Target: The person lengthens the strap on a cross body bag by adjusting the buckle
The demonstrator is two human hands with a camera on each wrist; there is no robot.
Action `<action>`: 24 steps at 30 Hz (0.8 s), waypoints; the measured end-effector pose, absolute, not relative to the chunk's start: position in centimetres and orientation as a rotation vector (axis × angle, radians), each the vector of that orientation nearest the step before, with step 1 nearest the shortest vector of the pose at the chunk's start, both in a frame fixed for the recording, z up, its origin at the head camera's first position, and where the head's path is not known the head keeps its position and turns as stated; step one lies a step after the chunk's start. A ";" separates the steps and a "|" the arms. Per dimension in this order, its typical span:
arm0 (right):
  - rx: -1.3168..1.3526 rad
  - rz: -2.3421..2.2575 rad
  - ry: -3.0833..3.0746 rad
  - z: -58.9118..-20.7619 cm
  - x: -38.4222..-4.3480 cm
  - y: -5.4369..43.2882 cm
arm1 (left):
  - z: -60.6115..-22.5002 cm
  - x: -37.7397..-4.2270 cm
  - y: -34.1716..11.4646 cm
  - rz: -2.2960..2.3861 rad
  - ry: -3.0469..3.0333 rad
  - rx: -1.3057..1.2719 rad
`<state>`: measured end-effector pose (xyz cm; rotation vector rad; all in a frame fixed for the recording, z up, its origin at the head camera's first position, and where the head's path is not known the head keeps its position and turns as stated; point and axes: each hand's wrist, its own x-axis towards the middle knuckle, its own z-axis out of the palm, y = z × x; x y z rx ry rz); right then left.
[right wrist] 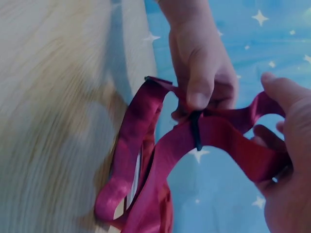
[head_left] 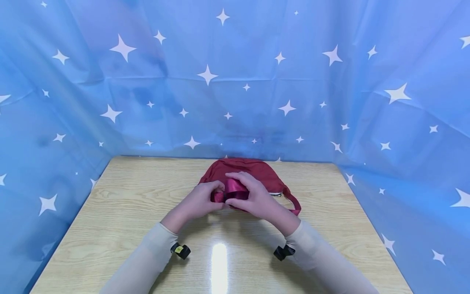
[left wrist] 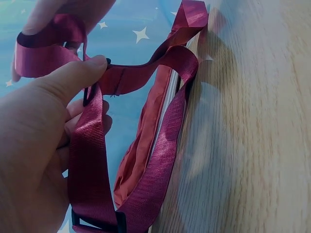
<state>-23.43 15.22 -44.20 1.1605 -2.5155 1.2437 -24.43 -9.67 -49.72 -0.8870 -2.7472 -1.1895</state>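
My left thumb and fingers pinch the dark-red strap (left wrist: 87, 165) by its black slider (right wrist: 196, 130), my left hand (head_left: 196, 201) being just left of centre over the table (head_left: 139, 196). The red zippered bag (head_left: 238, 165) lies mid-way along the far edge; my right hand (head_left: 260, 199) grips a raised strap loop.

Bag (head_left: 257, 168): on the tabletop (head_left: 147, 196), by the far edge, near its middle
Strap (head_left: 236, 186): before the bag, between left hand (head_left: 200, 199) and right hand (head_left: 260, 199)
Curtain (head_left: 235, 98): behind the far edge, beyond both side edges
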 end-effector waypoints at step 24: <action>1.005 1.271 -2.484 -47.6 -23.1 24.7 | -49.1 -24.0 -9.8 -1.309 -2.788 -0.822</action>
